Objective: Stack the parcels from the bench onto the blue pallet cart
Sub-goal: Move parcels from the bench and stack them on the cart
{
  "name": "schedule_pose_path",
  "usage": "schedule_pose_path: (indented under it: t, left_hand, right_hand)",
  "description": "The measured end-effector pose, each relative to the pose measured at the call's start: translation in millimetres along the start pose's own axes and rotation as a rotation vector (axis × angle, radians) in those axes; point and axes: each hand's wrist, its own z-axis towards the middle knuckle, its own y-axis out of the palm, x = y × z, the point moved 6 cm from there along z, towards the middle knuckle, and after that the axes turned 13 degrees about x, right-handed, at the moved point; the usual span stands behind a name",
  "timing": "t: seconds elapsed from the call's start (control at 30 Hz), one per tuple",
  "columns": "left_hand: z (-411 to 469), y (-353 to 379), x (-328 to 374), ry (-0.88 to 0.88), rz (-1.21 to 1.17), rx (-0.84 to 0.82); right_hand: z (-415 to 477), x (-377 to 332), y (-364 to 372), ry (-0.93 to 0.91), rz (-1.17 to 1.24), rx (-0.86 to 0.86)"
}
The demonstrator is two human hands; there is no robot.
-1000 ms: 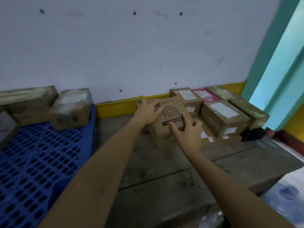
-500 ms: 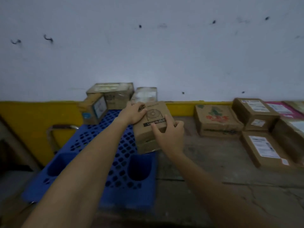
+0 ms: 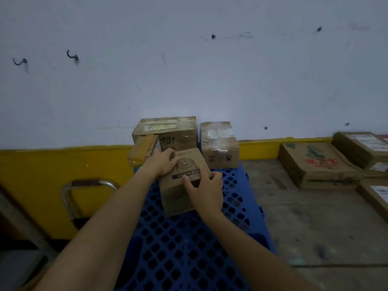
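I hold a small brown parcel [image 3: 180, 185] with a fan drawing on its top over the blue pallet cart [image 3: 189, 244]. My left hand [image 3: 162, 161] grips its far left corner. My right hand [image 3: 206, 191] grips its near right side. Whether the parcel touches the cart's deck I cannot tell. Behind it on the cart stand a large taped box [image 3: 174, 131], a smaller taped box [image 3: 219, 144] to the right, and a yellowish parcel [image 3: 141, 153] leaning at the left.
Several flat cardboard parcels lie on the grey bench [image 3: 304, 217] at the right, the nearest one [image 3: 317, 164] with red and green print. A metal cart handle [image 3: 84, 185] stands left of the pallet. A white wall with a yellow band runs behind.
I have carried the fan parcel from the bench leftward over the blue pallet, and it now sits lower, just in front of the boxes at the back.
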Motion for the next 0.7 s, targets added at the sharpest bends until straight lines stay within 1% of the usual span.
schedule_pose_path:
  t: [0.07,0.13,0.27,0.3,0.37,0.47,0.53,0.7]
  left_hand:
    - [7,5,-2,0.041,0.007,0.009]
    - [11,1,3,0.112,0.085,0.07]
    - [17,-13,18,0.305,0.501,0.253]
    - [20,-15,19,0.326,0.542,0.281]
    - [25,-17,12,0.297,0.482,0.264]
    - [36,-10,-12,0.166,0.296,0.118]
    - [43,-4,-26,0.108,0.232,0.042]
    - [55,6,-35,0.065,0.073,-0.008]
  right_hand:
    - [6,-5,9,0.004,-0.033,0.035]
    - [11,-9,15,0.013,-0.051,0.071]
    - [16,-15,24,0.032,-0.081,0.124]
    - [17,-16,26,0.034,-0.082,0.133]
    - [18,-19,31,0.046,-0.082,0.138]
    - [25,-23,40,0.07,-0.084,0.13]
    - [30,-25,45,0.085,-0.09,0.13]
    - [43,-29,57,0.11,-0.095,0.131]
